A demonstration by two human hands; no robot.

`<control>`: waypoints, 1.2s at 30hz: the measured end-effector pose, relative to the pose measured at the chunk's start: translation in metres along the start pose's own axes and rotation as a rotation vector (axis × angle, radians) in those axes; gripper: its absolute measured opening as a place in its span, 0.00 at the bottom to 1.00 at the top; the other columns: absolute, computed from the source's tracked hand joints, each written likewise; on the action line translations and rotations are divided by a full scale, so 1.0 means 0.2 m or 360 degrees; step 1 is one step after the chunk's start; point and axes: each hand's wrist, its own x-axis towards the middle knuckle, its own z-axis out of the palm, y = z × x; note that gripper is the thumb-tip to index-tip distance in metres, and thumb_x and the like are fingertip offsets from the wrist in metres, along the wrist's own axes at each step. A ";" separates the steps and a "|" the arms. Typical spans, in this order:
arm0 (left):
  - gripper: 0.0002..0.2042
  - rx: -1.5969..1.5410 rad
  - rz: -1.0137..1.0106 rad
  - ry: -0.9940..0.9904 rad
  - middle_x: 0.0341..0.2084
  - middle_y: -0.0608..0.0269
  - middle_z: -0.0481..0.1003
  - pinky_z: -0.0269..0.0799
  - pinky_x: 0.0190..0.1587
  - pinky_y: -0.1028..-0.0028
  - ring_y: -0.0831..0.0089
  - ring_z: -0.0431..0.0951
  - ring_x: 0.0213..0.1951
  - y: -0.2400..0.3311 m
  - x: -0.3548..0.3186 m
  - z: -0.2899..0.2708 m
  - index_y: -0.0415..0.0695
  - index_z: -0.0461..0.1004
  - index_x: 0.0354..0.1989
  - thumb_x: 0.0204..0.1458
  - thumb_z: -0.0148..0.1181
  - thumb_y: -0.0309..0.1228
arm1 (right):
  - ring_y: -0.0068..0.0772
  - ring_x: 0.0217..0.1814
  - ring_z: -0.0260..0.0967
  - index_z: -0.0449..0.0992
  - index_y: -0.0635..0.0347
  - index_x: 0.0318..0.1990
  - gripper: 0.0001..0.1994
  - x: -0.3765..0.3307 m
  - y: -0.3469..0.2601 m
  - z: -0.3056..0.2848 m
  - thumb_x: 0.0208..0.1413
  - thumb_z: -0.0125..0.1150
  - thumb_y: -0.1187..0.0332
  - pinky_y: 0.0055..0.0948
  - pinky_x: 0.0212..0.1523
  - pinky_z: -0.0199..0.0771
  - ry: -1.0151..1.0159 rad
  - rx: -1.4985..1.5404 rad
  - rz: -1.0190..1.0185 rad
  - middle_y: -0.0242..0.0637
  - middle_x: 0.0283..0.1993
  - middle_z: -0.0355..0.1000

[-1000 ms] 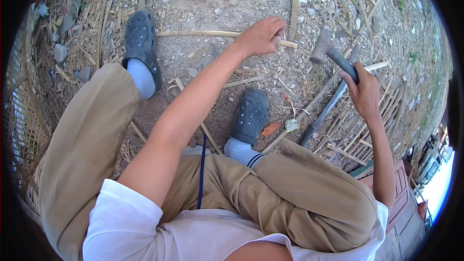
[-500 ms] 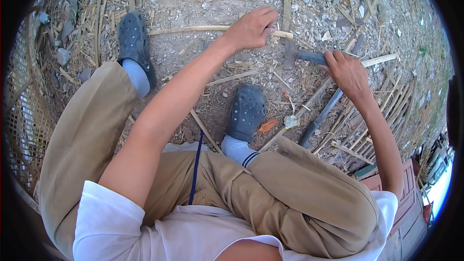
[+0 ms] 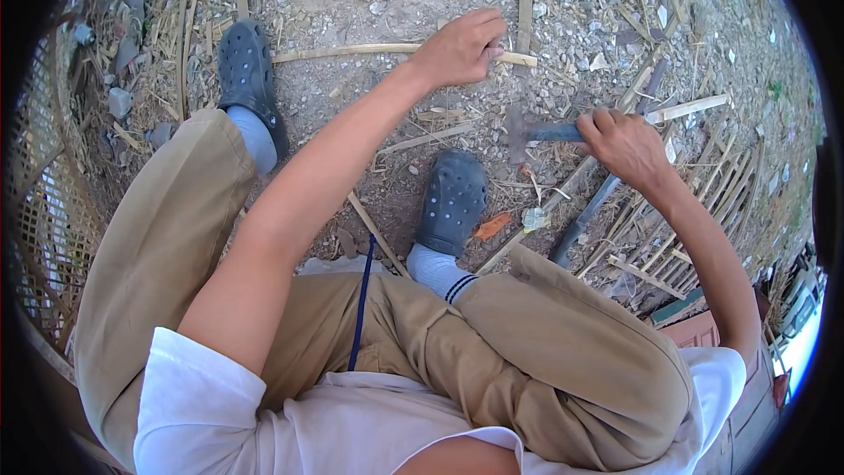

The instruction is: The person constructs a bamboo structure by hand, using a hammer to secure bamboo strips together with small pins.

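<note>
My left hand point(image 3: 462, 48) is closed on a thin wooden slat point(image 3: 352, 50) near its right end, which sticks out past my fingers. That end crosses an upright slat point(image 3: 525, 0) lying on the ground. Whether the fingers also pinch something small is hidden. In my right hand point(image 3: 620, 145) is a hammer point(image 3: 554, 132), gripped by its blue-grey handle. The hammer's head point(image 3: 517, 134) points left, below the slat's end and apart from it.
My dark clogs point(image 3: 246, 70) point(image 3: 451, 202) stand on stony ground. A dark bar point(image 3: 585, 224) lies below my right hand, beside a long slat point(image 3: 576, 180). Several slats point(image 3: 694, 229) are bundled at right. A woven lattice point(image 3: 53, 193) stands at far left.
The hammer has moved down and slightly left, away from the slat's end, with my right hand lower. My left hand has stayed in nearly the same place on the slat.
</note>
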 end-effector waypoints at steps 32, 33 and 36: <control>0.11 0.0158 0.0056 0.0045 0.33 0.53 0.68 0.74 0.41 0.56 0.53 0.75 0.38 -0.01 -0.02 0.06 0.38 0.65 0.34 0.51 0.64 0.18 | 0.44 0.25 0.77 0.69 0.57 0.43 0.18 0.11 0.15 -0.03 0.70 0.56 0.49 0.40 0.25 0.79 0.0001 0.0255 -0.0029 0.41 0.30 0.73; 0.11 0.0157 0.0054 0.0047 0.33 0.53 0.68 0.74 0.41 0.56 0.53 0.75 0.38 0.00 -0.03 0.06 0.38 0.65 0.34 0.51 0.64 0.18 | 0.45 0.25 0.77 0.69 0.57 0.43 0.18 0.14 0.21 -0.06 0.70 0.56 0.49 0.41 0.25 0.78 0.0021 0.0259 0.0198 0.41 0.30 0.73; 0.10 0.0142 0.0064 0.0096 0.32 0.53 0.69 0.74 0.40 0.56 0.52 0.75 0.38 0.00 -0.04 0.05 0.38 0.64 0.33 0.51 0.61 0.16 | 0.47 0.25 0.77 0.69 0.57 0.43 0.18 0.13 0.08 -0.13 0.71 0.55 0.49 0.42 0.25 0.78 -0.0073 0.0279 0.0074 0.42 0.31 0.74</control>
